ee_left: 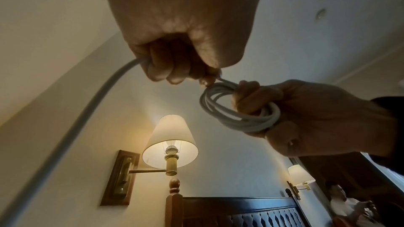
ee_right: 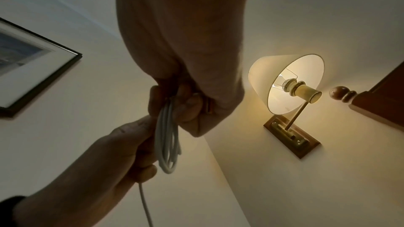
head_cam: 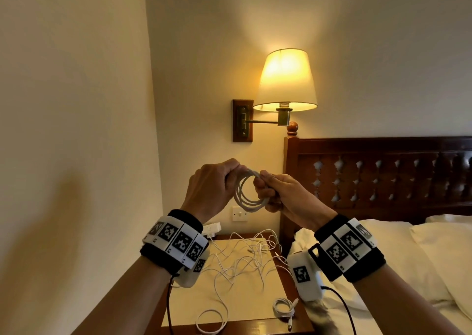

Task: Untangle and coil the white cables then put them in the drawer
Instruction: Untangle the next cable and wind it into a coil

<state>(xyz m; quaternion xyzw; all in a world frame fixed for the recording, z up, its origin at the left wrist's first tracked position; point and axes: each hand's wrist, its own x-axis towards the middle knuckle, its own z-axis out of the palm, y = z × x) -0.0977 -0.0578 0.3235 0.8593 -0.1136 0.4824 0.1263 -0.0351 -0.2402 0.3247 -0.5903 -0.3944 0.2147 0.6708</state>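
Right hand (head_cam: pixel 278 194) gripping a coiled white cable (head_cam: pixel 249 194), left hand (head_cam: pixel 212 184) pinching its loose strand – held above the bench (head_cam: pixel 178 306), tangled white cables (head_cam: pixel 242 260) on it, small coiled cable (head_cam: pixel 283 306) near its front edge.

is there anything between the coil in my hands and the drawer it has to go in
Cannot tell: no drawer shows in any view. Both hands hold the coil above the nightstand, whose top carries tangled white cables and a small coiled cable.

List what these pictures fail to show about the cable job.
- Drawer: in no view; the nightstand front is cut off by the head view's bottom edge.
- Coil end plug: hidden inside the left hand and right hand.
- Tangled cables: too thin and overlapped to count.
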